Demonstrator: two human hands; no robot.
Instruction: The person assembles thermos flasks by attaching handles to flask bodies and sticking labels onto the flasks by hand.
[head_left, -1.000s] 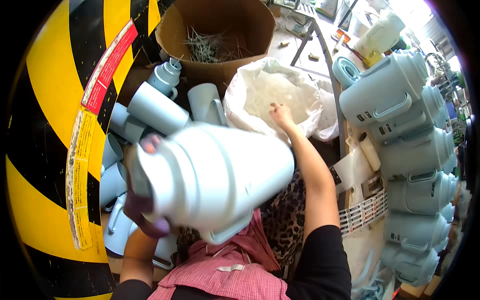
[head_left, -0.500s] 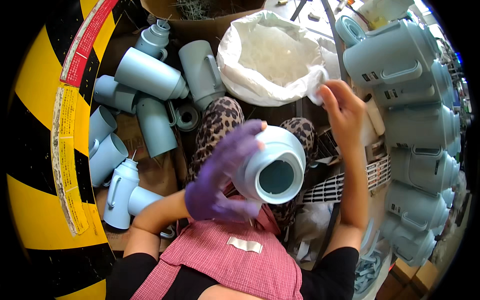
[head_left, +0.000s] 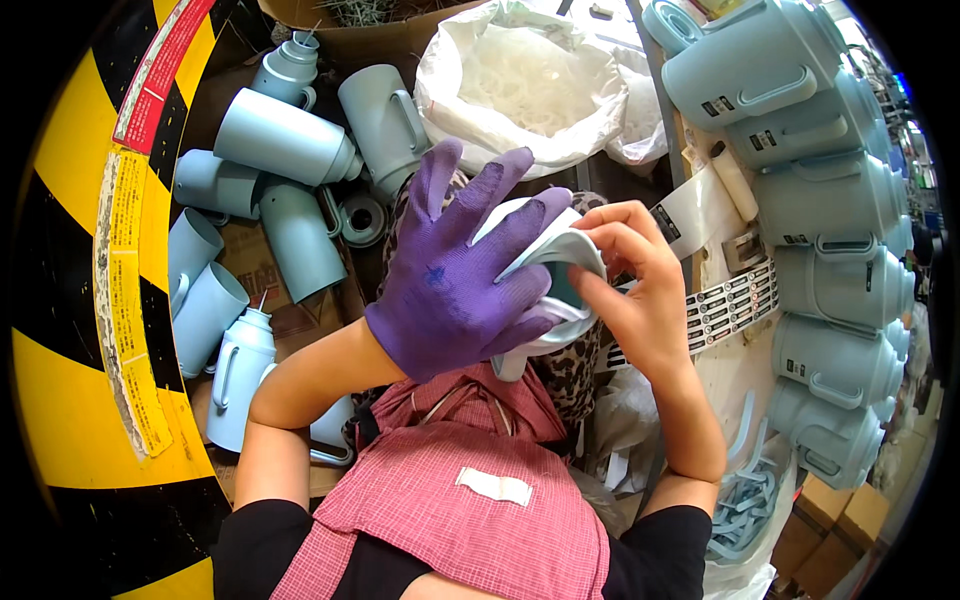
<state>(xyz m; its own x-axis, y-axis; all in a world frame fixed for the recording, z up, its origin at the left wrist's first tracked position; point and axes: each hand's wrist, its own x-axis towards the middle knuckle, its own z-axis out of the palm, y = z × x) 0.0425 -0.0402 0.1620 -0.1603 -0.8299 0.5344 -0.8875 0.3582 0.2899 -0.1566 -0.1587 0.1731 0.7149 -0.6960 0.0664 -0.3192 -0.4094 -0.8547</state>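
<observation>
A pale blue flask body (head_left: 552,338) is tilted above my lap with its round mouth facing up toward me. My left hand (head_left: 460,275), in a purple glove, grips its side with the fingers spread across the shell. At the mouth, my bare right hand (head_left: 640,290) has its thumb inside the rim and its other fingers bent along the outer edge. Whatever the right fingertips may pinch is hidden. Beyond the flask is an open white bag (head_left: 455,105) full of whitish, translucent small pieces.
Several blue flasks (head_left: 285,135) lie jumbled on cardboard at the left, beside a yellow-and-black striped panel (head_left: 70,400). Along the right stands a row of flasks (head_left: 825,195), with a sheet of labels (head_left: 735,305) nearby. A bag of loose blue handles (head_left: 745,505) sits lower right.
My right hand has come from beside the white bag down to the flask's mouth. My left hand has rolled over the flask, showing its back, and the flask has turned.
</observation>
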